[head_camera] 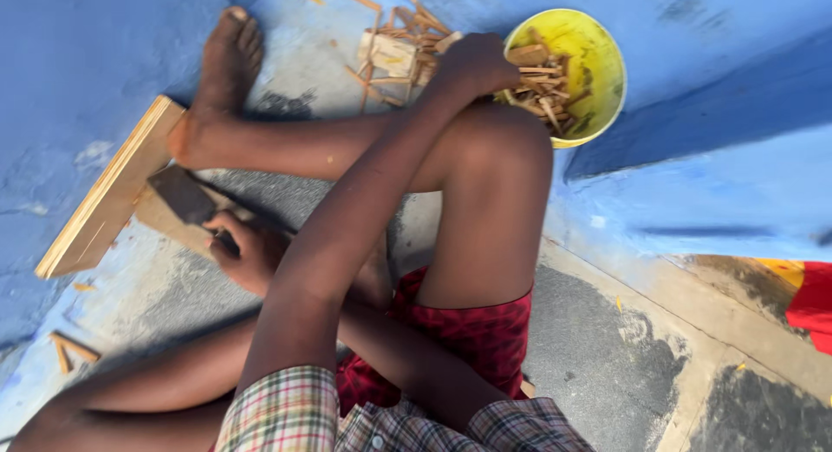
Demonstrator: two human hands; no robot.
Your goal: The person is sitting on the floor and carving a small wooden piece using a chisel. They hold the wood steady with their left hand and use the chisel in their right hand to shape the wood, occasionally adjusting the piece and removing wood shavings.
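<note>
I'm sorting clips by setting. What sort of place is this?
Probably an informal floor workspace for splitting wood: a person sits on a worn blue-painted concrete floor, with a yellow bowl of wood sticks, a wooden board and a cleaver-like blade.

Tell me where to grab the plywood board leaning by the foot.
Judging by its pose, take the plywood board by its long outer edge, coming from the wall side: that edge is raised and bare, while the cleaver in one of the hands lies over the inner side.

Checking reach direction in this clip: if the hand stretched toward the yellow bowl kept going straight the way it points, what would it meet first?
The left hand points toward the yellow bowl, so it would likely first meet the wood pieces piled inside; it may already touch them, as depth is unclear.
</note>
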